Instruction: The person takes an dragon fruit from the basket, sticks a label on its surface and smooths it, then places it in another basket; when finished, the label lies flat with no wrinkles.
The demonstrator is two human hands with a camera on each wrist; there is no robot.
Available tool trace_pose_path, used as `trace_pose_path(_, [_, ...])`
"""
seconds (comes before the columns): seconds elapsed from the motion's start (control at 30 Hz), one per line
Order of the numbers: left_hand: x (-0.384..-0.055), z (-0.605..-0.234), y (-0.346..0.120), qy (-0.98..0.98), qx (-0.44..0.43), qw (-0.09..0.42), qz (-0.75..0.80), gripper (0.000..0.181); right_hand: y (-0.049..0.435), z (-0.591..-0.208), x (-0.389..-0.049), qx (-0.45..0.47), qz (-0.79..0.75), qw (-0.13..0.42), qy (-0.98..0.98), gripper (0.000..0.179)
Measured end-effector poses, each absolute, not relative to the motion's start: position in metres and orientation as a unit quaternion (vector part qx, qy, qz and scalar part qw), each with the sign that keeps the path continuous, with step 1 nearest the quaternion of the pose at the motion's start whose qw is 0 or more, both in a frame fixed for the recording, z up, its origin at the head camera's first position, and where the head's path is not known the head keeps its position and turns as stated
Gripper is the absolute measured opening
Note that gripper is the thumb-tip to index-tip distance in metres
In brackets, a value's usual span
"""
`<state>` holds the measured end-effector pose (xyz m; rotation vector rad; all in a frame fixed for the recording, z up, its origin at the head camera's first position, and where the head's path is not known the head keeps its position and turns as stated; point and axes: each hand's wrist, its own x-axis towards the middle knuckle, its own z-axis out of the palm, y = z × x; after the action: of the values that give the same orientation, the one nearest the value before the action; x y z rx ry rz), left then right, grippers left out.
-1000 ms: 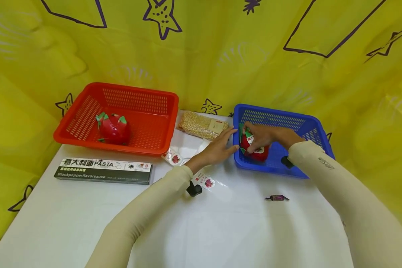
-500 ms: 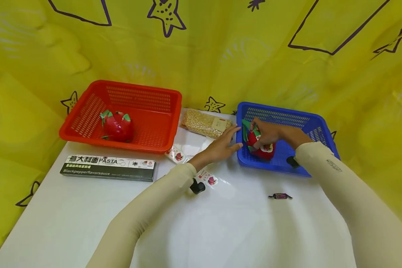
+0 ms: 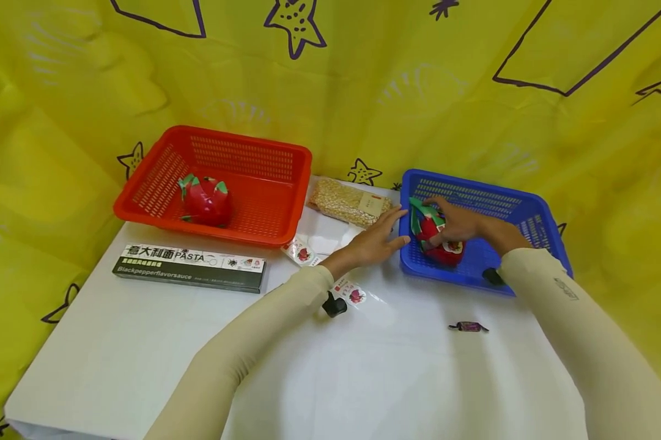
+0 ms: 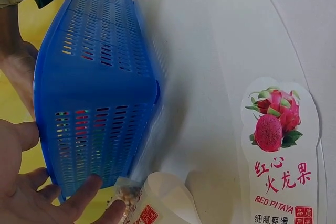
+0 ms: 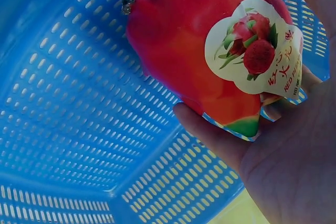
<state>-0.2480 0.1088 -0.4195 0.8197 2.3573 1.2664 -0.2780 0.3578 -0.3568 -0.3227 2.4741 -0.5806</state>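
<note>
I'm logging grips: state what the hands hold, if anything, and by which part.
The right hand holds the dragon fruit in the blue basket, by the sides near its green-leaved end. The left hand lies spread at the basket's rim, gripping nothing.

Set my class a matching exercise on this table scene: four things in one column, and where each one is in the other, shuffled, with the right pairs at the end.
Things
1. Pasta box
2. Right hand
3. Bag of grain
4. Wrapped candy

Places
A. Between the red basket and the blue basket
B. On the table, just on the person's side of the blue basket
C. Inside the blue basket, holding a dragon fruit
D. On the table, just on the person's side of the red basket

Right pairs: 1-D, 2-C, 3-A, 4-B
</note>
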Motion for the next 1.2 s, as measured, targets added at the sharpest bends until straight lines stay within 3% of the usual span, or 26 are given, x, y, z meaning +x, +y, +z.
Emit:
trace_pose_path(0.17, [-0.247, -0.421, 0.109, 0.835, 0.289, 0.162, 0.440, 0.068, 0.360, -0.359, -0.275, -0.120, -0.230, 0.265, 0.929, 0.100])
trace_pose_path(0.4, [-0.242, -0.418, 0.110, 0.848, 0.287, 0.140, 0.422, 0.065, 0.362, -0.350, -0.260, -0.147, -0.239, 0.183, 0.942, 0.079])
trace_pose_path(0.7, [-0.236, -0.392, 0.073, 0.844, 0.286, 0.101, 0.442, 0.059, 0.349, -0.336, -0.237, -0.176, -0.248, 0.115, 0.946, 0.067])
trace_pose_path(1.07, [-0.245, -0.340, -0.010, 0.838, 0.249, 0.017, 0.485, 0.055, 0.265, -0.332, -0.227, -0.190, -0.346, -0.003, 0.919, 0.051])
trace_pose_path(1.2, [-0.254, -0.341, -0.044, 0.841, 0.217, -0.012, 0.495, 0.052, 0.223, -0.342, -0.225, -0.208, -0.410, -0.010, 0.888, 0.049])
